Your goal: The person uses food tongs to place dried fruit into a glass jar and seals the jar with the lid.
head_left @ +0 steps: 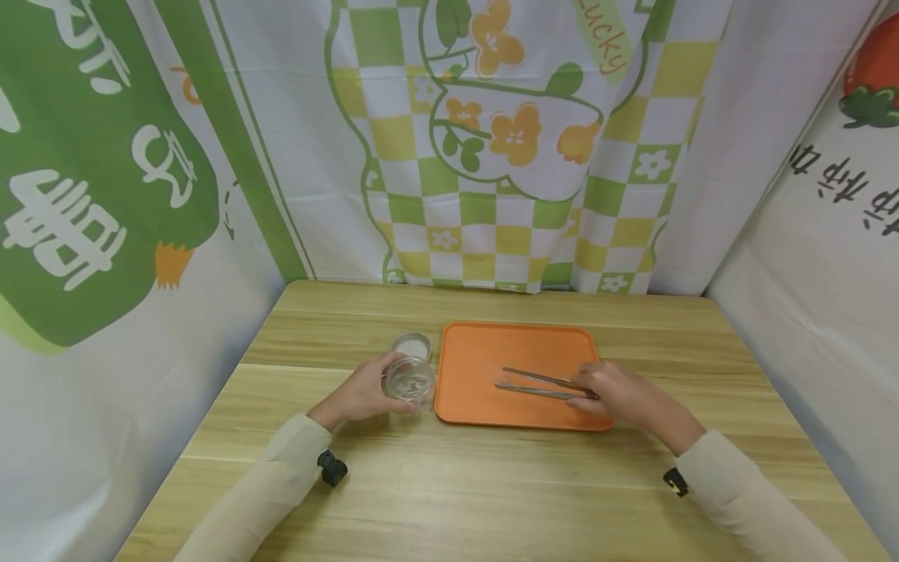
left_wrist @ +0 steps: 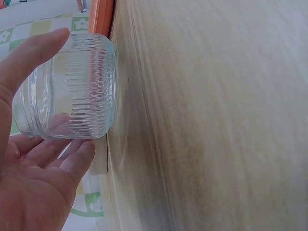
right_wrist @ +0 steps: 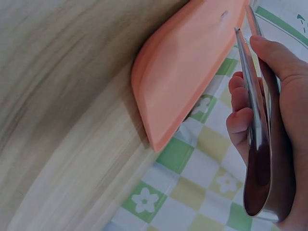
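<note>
My left hand (head_left: 361, 390) holds a clear glass jar (head_left: 410, 380) beside the tray's left edge, thumb on one side and fingers on the other. The jar (left_wrist: 79, 86) stands uncovered at the tabletop, its lower wall ribbed. Just behind it lies a round lid (head_left: 412, 344), partly hidden by the jar. In my right hand (head_left: 621, 390) is a pair of metal tongs (right_wrist: 260, 139), gripped between thumb and fingers. Their tips point left over the orange tray (head_left: 485, 343) and stand apart. A small shiny spot (right_wrist: 224, 16) shows on the tray in the right wrist view.
The wooden table (head_left: 449, 484) carries the tray towards its back. A printed curtain (head_left: 492, 156) hangs at the table's far edge, and printed cloth panels close off the left and right sides.
</note>
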A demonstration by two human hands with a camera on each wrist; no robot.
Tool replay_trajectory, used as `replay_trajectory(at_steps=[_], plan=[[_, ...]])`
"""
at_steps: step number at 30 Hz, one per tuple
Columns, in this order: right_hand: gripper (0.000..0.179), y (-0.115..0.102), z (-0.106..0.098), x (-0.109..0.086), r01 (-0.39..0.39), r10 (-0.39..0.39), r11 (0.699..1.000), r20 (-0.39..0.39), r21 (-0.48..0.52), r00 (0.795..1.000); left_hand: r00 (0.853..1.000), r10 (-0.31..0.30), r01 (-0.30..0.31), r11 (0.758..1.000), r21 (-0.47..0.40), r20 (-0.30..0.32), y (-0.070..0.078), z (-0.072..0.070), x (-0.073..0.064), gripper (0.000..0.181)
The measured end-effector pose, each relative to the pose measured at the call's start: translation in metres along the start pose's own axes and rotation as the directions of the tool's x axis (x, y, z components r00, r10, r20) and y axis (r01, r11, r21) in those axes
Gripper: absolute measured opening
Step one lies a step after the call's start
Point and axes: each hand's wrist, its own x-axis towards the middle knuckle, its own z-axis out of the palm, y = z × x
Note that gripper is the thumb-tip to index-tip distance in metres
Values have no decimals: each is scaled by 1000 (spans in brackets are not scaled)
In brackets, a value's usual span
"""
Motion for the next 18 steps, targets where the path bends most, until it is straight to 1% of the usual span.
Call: replay_trajectory(at_steps=[8,12,18], plan=[[14,4,6,-5,35,-37,998,-33,-47,999,1000,-18,18,1000,-1,0,0,0,0,94],[14,5,9,-7,28,-29,999,-27,-43,999,1000,-17,17,1000,-2,-2,0,0,0,94],[11,5,13,-9,-10,10,1000,-13,-10,1000,1000,-17,17,1000,-6,-3,0,0,-1,95]])
